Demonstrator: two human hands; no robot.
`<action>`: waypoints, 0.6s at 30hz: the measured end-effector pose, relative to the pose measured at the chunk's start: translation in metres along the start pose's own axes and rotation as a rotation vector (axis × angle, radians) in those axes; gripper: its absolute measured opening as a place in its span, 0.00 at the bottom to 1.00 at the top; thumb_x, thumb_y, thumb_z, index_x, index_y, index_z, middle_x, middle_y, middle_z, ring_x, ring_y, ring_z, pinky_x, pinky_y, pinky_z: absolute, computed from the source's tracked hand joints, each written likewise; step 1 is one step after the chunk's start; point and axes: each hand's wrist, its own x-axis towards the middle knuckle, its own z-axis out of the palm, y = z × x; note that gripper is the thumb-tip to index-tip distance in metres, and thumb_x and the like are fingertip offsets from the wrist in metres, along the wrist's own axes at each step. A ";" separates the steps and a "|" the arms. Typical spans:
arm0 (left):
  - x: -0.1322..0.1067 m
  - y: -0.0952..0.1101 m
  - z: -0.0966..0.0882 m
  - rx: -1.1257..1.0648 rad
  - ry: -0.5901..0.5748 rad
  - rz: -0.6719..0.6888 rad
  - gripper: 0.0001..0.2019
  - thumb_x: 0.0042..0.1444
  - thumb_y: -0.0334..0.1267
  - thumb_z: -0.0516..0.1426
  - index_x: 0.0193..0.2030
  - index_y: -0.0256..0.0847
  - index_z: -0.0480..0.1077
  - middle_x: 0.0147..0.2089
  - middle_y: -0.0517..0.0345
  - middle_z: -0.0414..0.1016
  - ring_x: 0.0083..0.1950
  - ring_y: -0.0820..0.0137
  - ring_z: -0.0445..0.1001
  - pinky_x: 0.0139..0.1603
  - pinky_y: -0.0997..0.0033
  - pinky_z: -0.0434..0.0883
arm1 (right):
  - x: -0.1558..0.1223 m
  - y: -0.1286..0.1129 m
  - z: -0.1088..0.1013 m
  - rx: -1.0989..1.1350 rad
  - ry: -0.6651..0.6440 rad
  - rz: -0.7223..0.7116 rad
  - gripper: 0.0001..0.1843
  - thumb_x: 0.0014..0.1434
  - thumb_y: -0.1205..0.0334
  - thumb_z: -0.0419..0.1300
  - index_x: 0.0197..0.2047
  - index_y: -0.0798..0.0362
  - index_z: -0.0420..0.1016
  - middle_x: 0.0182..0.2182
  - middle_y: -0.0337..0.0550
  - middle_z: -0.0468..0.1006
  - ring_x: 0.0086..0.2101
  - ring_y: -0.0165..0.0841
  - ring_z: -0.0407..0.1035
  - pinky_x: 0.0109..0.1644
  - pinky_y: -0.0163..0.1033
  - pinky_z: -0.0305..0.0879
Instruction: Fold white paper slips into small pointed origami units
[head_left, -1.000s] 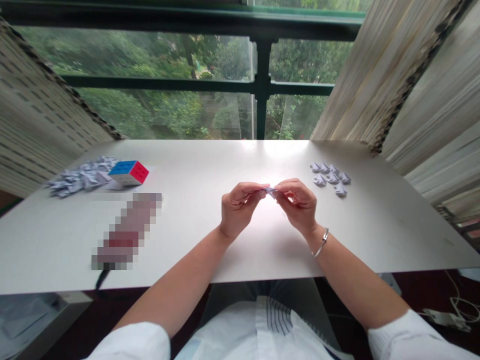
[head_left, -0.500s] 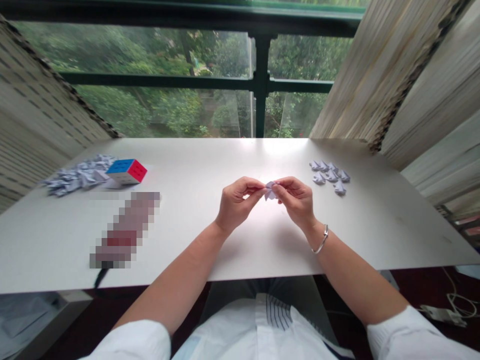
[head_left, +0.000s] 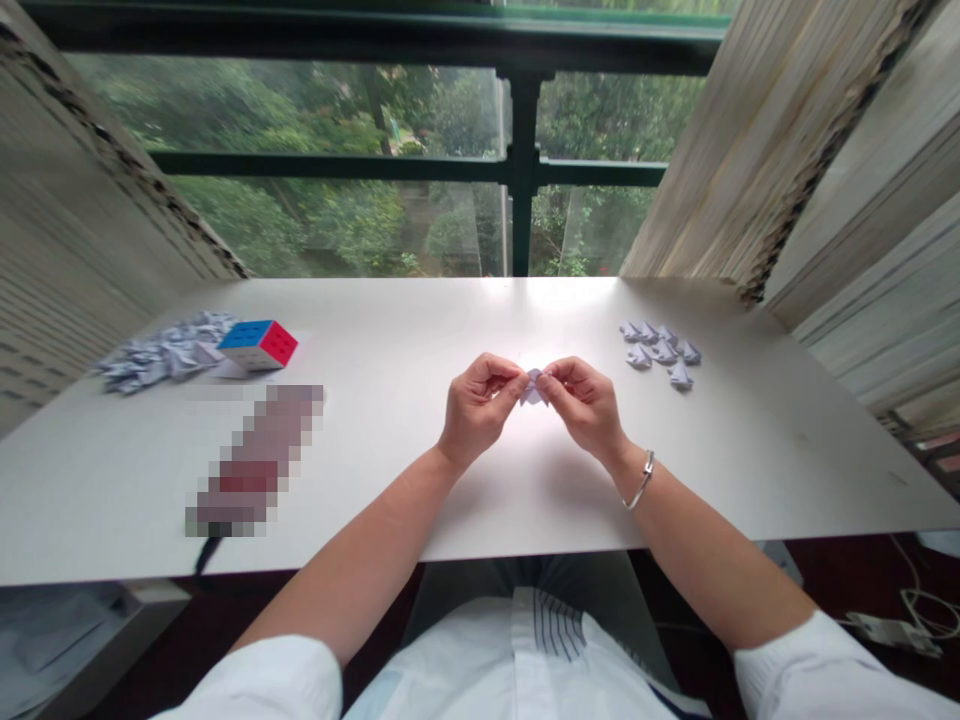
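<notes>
A small folded piece of white paper (head_left: 535, 388) is held above the middle of the white table (head_left: 375, 480). My left hand (head_left: 484, 405) pinches its left side between thumb and fingers. On its other side, my right hand (head_left: 583, 402) grips the paper the same way, with a silver bracelet (head_left: 641, 482) on that wrist. The fingertips cover the paper's edges, so its full shape is partly hidden. Several similar folded paper pieces (head_left: 664, 351) lie in a loose group to the right of my hands.
At the back left, a heap of folded paper pieces (head_left: 161, 355) lies beside a blue, red and white puzzle cube (head_left: 259, 345). A blurred-out long object (head_left: 259, 455) with a dark strap rests on the left. Behind the table stand a green-framed window (head_left: 520, 170) and curtains (head_left: 705, 150).
Both hands have come slightly closer together. The paper between them has shifted a little left and down and is turned somewhat. The view has swung slightly left.
</notes>
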 end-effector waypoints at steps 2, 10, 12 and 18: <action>-0.001 -0.001 -0.001 0.052 0.012 -0.011 0.10 0.54 0.42 0.65 0.35 0.39 0.71 0.32 0.58 0.75 0.31 0.73 0.73 0.34 0.73 0.71 | 0.000 -0.001 0.000 -0.012 -0.012 0.000 0.15 0.59 0.48 0.65 0.34 0.52 0.74 0.26 0.38 0.75 0.24 0.27 0.65 0.27 0.35 0.60; -0.002 0.000 0.003 0.054 0.048 0.060 0.12 0.53 0.44 0.66 0.33 0.40 0.71 0.36 0.56 0.74 0.34 0.72 0.74 0.36 0.72 0.73 | -0.001 0.001 0.001 -0.014 -0.042 -0.015 0.13 0.60 0.49 0.63 0.35 0.51 0.74 0.24 0.37 0.74 0.24 0.27 0.65 0.27 0.35 0.62; -0.001 0.000 0.002 0.052 0.055 0.039 0.12 0.52 0.44 0.67 0.33 0.40 0.71 0.34 0.57 0.74 0.33 0.73 0.73 0.34 0.72 0.72 | -0.001 0.001 0.001 -0.017 -0.052 -0.012 0.13 0.59 0.49 0.64 0.36 0.51 0.75 0.27 0.39 0.76 0.25 0.28 0.67 0.27 0.35 0.62; 0.001 0.002 -0.001 -0.037 -0.017 -0.105 0.11 0.52 0.41 0.67 0.35 0.38 0.73 0.30 0.58 0.76 0.29 0.73 0.74 0.33 0.71 0.73 | 0.001 -0.004 0.000 0.095 -0.027 0.042 0.13 0.56 0.50 0.67 0.34 0.52 0.77 0.26 0.39 0.78 0.25 0.28 0.69 0.26 0.34 0.63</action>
